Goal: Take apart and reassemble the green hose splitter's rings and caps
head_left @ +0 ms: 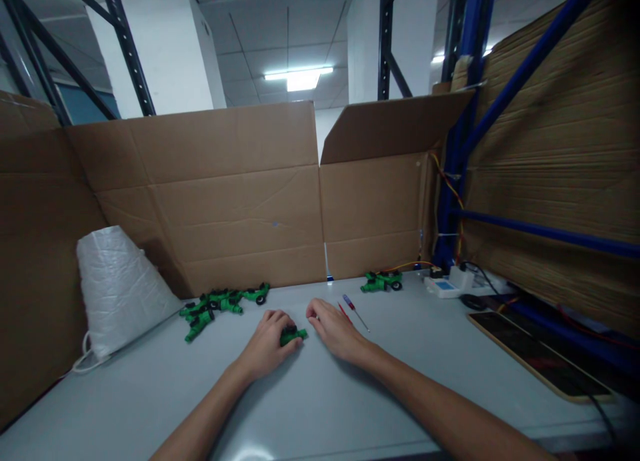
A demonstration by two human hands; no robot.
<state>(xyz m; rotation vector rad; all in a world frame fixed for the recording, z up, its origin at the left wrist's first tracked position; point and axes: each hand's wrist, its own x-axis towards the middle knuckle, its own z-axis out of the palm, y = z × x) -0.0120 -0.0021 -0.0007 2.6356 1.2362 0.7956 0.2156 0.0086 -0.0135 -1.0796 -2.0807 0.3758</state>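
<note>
My left hand (269, 346) is closed around a small green toy vehicle (295, 335) with black parts. It rests low over the table, and its front end sticks out toward my right hand. My right hand (336, 329) sits just to the right, apart from the toy, with thumb and fingers pinched together. Whatever may be between those fingertips is too small to make out. Beside the right hand lie a screwdriver (349, 302) with a blue and red handle and a thin red tool (344, 311) partly behind the hand.
Several green toy vehicles (227, 302) lie in a cluster at the back left; more green toy parts (381, 282) are at the back right. A white padded bag (123, 291) leans at left. A power strip (445, 286) and a dark flat panel (540, 358) are right. Cardboard (240, 208) walls the table.
</note>
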